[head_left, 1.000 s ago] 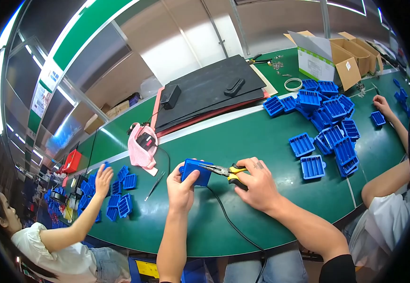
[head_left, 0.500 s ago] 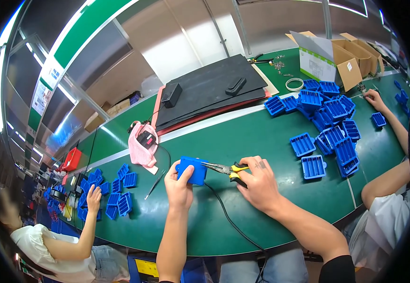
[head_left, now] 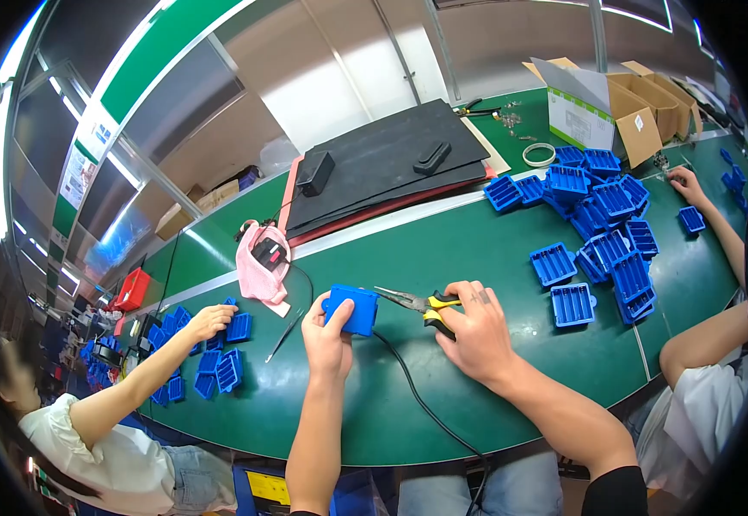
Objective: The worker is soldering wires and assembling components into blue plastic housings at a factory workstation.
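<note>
Needle-nose pliers (head_left: 412,301) have drawn off the blue plastic case (head_left: 361,310), tips now just beside it.
Head view: on the near side of the black sheet stack (head_left: 374,163), the left hand (head_left: 329,337) pinches the smooth, flat-faced case while the right hand (head_left: 479,331) grips the yellow-and-black-handled pliers, jaws seemingly parted. I judge this case mid-work; what's finished I can't tell. Right of the stack, slotted cases (head_left: 610,247) lie piled.

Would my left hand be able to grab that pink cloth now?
Probably not without letting go: the left hand holds a blue case, though the pink cloth looks close by.
</note>
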`<state>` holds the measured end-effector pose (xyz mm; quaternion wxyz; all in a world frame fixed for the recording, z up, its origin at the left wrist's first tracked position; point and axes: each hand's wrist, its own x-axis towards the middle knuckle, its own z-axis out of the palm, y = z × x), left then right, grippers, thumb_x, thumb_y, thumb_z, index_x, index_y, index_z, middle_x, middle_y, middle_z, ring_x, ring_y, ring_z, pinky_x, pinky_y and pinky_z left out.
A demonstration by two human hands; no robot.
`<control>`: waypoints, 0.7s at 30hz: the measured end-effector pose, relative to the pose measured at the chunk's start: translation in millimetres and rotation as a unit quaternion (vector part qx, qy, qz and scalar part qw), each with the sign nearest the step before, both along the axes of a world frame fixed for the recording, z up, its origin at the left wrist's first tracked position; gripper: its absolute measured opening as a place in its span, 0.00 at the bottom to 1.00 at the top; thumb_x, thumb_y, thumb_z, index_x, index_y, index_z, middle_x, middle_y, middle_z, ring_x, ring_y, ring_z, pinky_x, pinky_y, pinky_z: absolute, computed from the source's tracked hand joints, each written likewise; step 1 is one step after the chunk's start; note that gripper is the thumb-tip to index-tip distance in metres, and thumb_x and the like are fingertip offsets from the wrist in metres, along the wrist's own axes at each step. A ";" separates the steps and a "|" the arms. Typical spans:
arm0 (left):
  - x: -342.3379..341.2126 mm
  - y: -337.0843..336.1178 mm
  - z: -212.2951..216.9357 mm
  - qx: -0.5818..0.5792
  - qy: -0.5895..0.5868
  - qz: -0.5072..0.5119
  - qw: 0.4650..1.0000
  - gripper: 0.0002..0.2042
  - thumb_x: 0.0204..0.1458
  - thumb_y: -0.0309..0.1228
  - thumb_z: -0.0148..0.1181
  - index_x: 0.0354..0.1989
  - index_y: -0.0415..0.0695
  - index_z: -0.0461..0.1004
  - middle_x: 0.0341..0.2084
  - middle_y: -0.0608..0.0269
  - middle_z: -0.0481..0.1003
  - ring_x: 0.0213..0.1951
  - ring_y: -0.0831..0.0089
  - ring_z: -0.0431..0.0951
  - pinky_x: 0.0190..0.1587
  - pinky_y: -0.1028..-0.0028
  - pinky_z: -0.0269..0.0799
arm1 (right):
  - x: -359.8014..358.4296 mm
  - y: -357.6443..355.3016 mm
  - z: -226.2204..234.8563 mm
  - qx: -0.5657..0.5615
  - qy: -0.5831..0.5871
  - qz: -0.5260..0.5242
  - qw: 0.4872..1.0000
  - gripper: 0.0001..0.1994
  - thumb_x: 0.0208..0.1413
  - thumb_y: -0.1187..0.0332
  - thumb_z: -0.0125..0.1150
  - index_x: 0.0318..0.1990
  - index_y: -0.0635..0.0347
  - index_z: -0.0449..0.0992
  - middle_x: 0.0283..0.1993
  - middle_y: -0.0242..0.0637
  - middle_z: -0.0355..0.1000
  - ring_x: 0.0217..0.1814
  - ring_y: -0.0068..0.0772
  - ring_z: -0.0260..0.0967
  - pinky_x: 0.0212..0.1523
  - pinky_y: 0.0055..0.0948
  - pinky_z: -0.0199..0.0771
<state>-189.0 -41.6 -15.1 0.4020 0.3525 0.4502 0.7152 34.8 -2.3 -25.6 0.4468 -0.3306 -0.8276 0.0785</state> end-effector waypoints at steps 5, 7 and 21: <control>1.9 1.0 -0.5 -0.001 0.004 -0.005 1.000 0.13 0.50 0.22 0.61 0.44 0.34 0.70 0.37 0.55 0.76 0.36 0.72 0.78 0.36 0.74 0.77 | 0.4 1.4 -1.9 -0.008 -0.001 0.007 1.000 0.13 0.31 0.73 0.70 0.28 0.62 0.76 0.43 0.41 0.67 0.45 0.41 0.64 0.43 0.38 0.64; 3.4 -0.3 1.1 0.002 0.007 -0.006 1.000 0.13 0.50 0.22 0.61 0.44 0.33 0.70 0.38 0.55 0.76 0.36 0.72 0.78 0.36 0.74 0.77 | 0.1 1.3 -2.2 -0.009 -0.001 0.012 1.000 0.13 0.31 0.73 0.70 0.28 0.62 0.76 0.43 0.41 0.67 0.45 0.41 0.64 0.43 0.37 0.65; 3.3 -1.5 2.4 0.001 0.014 -0.012 1.000 0.14 0.50 0.21 0.61 0.44 0.33 0.69 0.42 0.48 0.75 0.40 0.68 0.78 0.42 0.71 0.77 | 0.6 0.8 -3.8 -0.025 -0.026 0.012 0.999 0.14 0.31 0.74 0.71 0.31 0.62 0.76 0.42 0.40 0.67 0.45 0.41 0.65 0.44 0.37 0.65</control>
